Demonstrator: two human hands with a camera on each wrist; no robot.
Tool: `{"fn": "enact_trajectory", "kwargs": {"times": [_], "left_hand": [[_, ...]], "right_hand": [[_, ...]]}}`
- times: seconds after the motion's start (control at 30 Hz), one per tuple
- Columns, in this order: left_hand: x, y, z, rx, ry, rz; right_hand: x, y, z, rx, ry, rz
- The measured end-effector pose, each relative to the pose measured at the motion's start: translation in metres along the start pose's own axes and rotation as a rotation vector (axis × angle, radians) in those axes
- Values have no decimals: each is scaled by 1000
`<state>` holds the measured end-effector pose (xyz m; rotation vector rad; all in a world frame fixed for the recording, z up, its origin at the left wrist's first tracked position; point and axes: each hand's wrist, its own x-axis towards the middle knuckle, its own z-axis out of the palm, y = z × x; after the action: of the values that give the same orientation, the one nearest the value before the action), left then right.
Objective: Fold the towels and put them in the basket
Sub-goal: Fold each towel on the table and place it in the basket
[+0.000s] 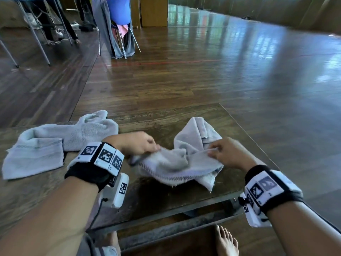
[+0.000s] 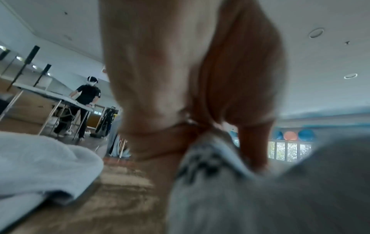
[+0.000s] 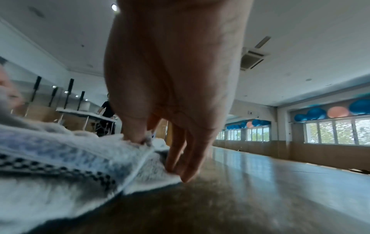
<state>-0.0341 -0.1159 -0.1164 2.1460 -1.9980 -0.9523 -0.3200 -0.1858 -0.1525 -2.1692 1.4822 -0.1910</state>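
Observation:
A crumpled grey-white towel [image 1: 177,163] with a dark stitched hem lies in the middle of the low wooden table [image 1: 166,196]. My left hand [image 1: 140,145] pinches its left edge, and the left wrist view shows the cloth [image 2: 260,197] bunched under the fingers. At the towel's right edge my right hand [image 1: 223,152] pinches the fabric between thumb and fingers [image 3: 180,158]; the towel [image 3: 70,158] spreads to the left in that view. A second pale towel [image 1: 55,143] lies loosely heaped on the table's left side [image 2: 40,166]. No basket is in view.
The table's near edge [image 1: 166,215] runs just before my bare foot [image 1: 227,242]. Shiny wooden floor [image 1: 239,71] stretches beyond. A draped chair [image 1: 118,28] and table legs [image 1: 36,39] stand far left; a person [image 2: 86,104] stands at a distant table.

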Motion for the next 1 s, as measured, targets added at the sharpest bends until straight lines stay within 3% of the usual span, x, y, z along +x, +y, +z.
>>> {"fn": "enact_trajectory", "kwargs": {"times": [0.07, 0.2, 0.27, 0.37, 0.43, 0.5, 0.57, 0.67, 0.77, 0.8, 0.93, 1.0], "left_hand": [[-8, 0, 3, 0, -164, 33], [-22, -6, 1, -267, -113, 59], [-24, -11, 0, -322, -22, 68], [-22, -19, 4, -397, 268, 59], [-19, -25, 9, -446, 438, 88], [-17, -27, 16, -415, 514, 148], [-10, -27, 24, -341, 501, 179], [-3, -25, 36, -191, 334, 200], [0, -25, 39, -102, 215, 184], [0, -25, 38, -110, 231, 174], [-5, -24, 32, -171, 368, 214], [-9, -28, 32, -145, 274, 214]], "right_hand": [[0, -7, 13, -30, -38, -83], [1, -23, 24, 75, -70, -218], [3, -28, 21, 140, 66, -228], [6, -28, 10, 270, 362, -164], [7, -25, 8, 320, 418, -55], [6, -24, 11, 235, 352, 15], [4, -29, 20, 136, 265, -8], [1, -39, 31, 146, 165, -171], [3, -49, 41, 96, -15, -198], [4, -50, 42, 80, -2, -190], [-3, -42, 46, 163, 272, -218], [-13, -38, 56, 186, 137, -235]]}}
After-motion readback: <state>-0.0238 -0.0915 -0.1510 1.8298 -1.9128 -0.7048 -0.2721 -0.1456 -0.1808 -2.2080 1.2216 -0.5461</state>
